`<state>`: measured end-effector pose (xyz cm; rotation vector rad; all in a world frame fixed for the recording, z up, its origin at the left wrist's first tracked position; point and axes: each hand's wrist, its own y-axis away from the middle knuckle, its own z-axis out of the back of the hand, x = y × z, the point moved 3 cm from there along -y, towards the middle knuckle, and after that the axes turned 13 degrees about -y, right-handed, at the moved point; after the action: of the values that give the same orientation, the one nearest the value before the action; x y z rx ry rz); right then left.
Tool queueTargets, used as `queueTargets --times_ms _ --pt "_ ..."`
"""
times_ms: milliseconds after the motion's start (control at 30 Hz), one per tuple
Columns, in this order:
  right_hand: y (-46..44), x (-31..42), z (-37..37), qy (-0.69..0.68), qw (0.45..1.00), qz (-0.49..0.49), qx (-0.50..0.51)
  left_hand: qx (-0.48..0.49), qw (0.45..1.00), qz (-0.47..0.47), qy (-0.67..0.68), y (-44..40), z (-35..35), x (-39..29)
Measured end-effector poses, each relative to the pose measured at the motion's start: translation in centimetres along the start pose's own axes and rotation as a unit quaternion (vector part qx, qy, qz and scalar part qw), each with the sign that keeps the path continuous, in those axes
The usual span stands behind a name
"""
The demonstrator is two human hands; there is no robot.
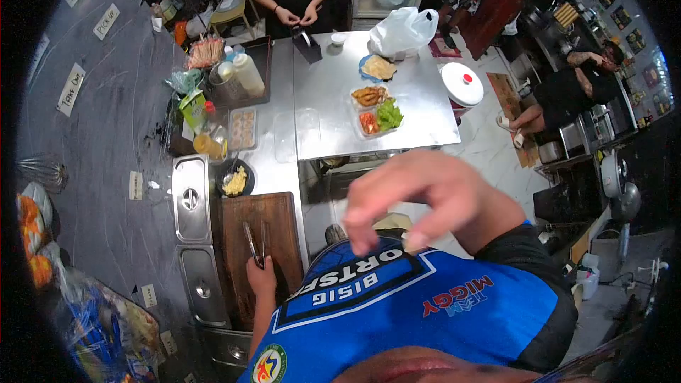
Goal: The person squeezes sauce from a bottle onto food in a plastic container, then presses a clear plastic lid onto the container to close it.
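Observation:
My left hand [262, 278] grips a pair of metal tongs [255, 247] over a brown wooden cutting board [282, 223]. The tong arms stand slightly apart, with nothing visible between them. Raised in front of my blue shirt, my right hand [417, 200] is a little blurred, its fingers bent and apart from the thumb, and no object shows in it. Just beyond the board sits a black bowl [250, 183] of chopped yellow food [235, 181]. On the steel table [330, 135], a clear container holds browned fried pieces [369, 96], green lettuce [389, 115] and red food [368, 123].
Lidded steel pans [191, 202] line the board's left side. Squeeze bottles [248, 74] and a tray of pieces [243, 128] stand farther back. A white plastic bag [404, 30] is on the table. One person [298, 0] stands opposite; another [578, 89] is at the right.

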<state>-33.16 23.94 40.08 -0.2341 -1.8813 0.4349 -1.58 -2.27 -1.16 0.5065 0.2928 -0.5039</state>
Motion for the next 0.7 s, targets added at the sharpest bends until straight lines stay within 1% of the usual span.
queueTargets --times_ms 33,67,100,133,167,200,233,267,300,367,400,433,467,500,533,567,600,633,700 --pt "-0.7 3.0 -1.1 -0.005 1.0 0.03 -0.005 -0.025 1.0 -0.006 0.012 1.2 -1.0 -1.9" --pt "-1.8 4.6 -1.6 -0.003 1.0 0.017 -0.016 -0.049 0.998 -0.014 0.023 2.3 -2.0 -3.0" --pt "-4.8 2.4 -3.6 0.045 0.981 0.174 0.077 -0.109 0.993 -0.026 -0.043 -1.6 7.5 3.0" --pt "-4.7 3.5 -4.8 0.107 0.957 0.229 0.144 -0.126 0.991 -0.031 -0.042 -0.5 5.6 3.1" --pt "-4.4 4.3 -5.8 0.111 0.959 0.218 0.14 -0.147 0.988 -0.038 -0.039 0.2 3.9 2.8" --pt "-4.0 4.8 -6.6 0.095 0.977 0.156 0.11 -0.151 0.986 -0.053 -0.051 0.9 1.8 2.4" --pt "-3.8 4.7 -7.2 0.072 0.988 0.109 0.077 -0.15 0.986 -0.053 -0.055 1.1 1.5 3.0" --pt "-4.4 4.1 -7.4 0.074 0.971 0.207 0.095 -0.154 0.983 -0.05 -0.081 0.9 1.4 3.5" --pt "-3.7 4.2 -7.9 0.073 0.97 0.212 0.092 -0.158 0.98 -0.047 -0.108 1.0 1.6 3.6" --pt "-1.8 5.0 -9.2 0.088 0.976 0.201 0.004 -0.149 0.981 -0.035 -0.118 0.9 1.2 3.5" --pt "-0.6 6.1 -10.3 0.083 0.975 0.207 -0.005 -0.142 0.982 -0.021 -0.125 1.1 1.4 3.4" --pt "0.4 7.2 -11.2 0.129 0.982 0.112 -0.084 -0.137 0.981 -0.023 -0.135 1.5 1.7 3.5" --pt "1.3 8.0 -11.5 0.174 0.972 0.014 -0.16 -0.143 0.98 -0.027 -0.139 1.6 1.9 3.1" --pt "1.9 9.2 -11.3 0.174 0.971 0.018 -0.166 -0.149 0.978 -0.032 -0.14 1.6 2.0 2.5" --pt "2.3 9.8 -10.6 0.184 0.972 -0.085 -0.12 -0.151 0.978 -0.038 -0.142 1.9 2.3 1.9" --pt "3.2 10.2 -10.2 0.195 0.96 -0.187 -0.073 -0.157 0.972 -0.029 -0.173 2.3 3.0 1.2" --pt "4.4 10.1 -9.8 0.201 0.959 -0.183 -0.076 -0.164 0.965 -0.019 -0.203 2.6 3.6 0.3" --pt "6.0 9.3 -9.0 0.186 0.973 -0.104 -0.084 -0.168 0.965 -0.023 -0.199 2.6 4.1 -0.9" --pt "10.1 6.3 -6.7 0.146 0.984 0.049 -0.092 -0.202 0.957 -0.051 -0.2 3.0 4.5 -2.6"
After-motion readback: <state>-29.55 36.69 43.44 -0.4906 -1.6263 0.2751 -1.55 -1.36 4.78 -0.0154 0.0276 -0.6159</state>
